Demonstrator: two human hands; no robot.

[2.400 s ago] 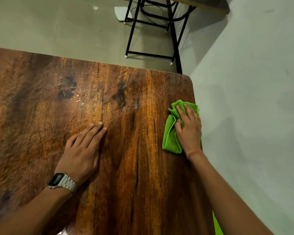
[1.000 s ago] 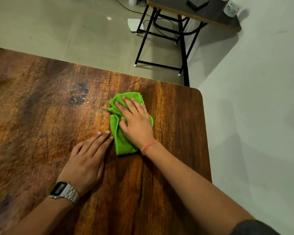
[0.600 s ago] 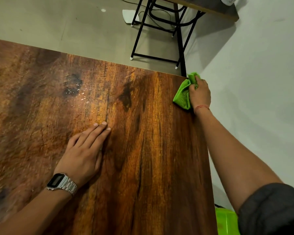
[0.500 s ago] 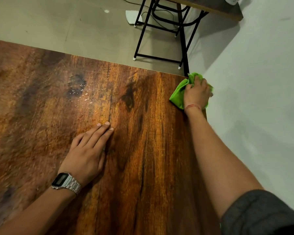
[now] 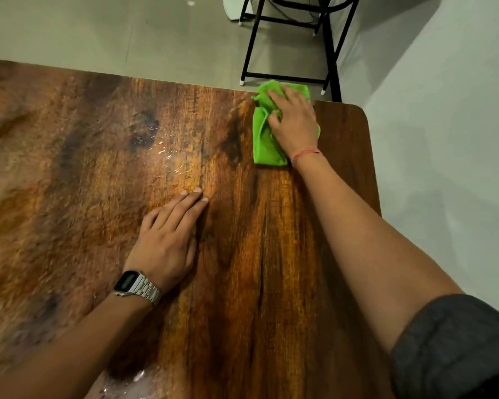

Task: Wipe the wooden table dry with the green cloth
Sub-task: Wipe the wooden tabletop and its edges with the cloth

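The wooden tabletop (image 5: 69,197) is not yet dry. The green cloth (image 5: 264,139) has slid from the far right corner leftward along the far edge, under the right hand (image 5: 296,123), whose fingers are spread and press it flat. The left hand (image 5: 167,234) stays flat, fingers together. Water droplets (image 5: 167,152) glisten just left of the cloth, likely next; a wet patch (image 5: 133,381) remains at the near edge.

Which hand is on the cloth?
The right hand, red thread at its wrist, presses the green cloth at the far edge of the table; the left hand, wearing a watch, lies flat on bare wood.
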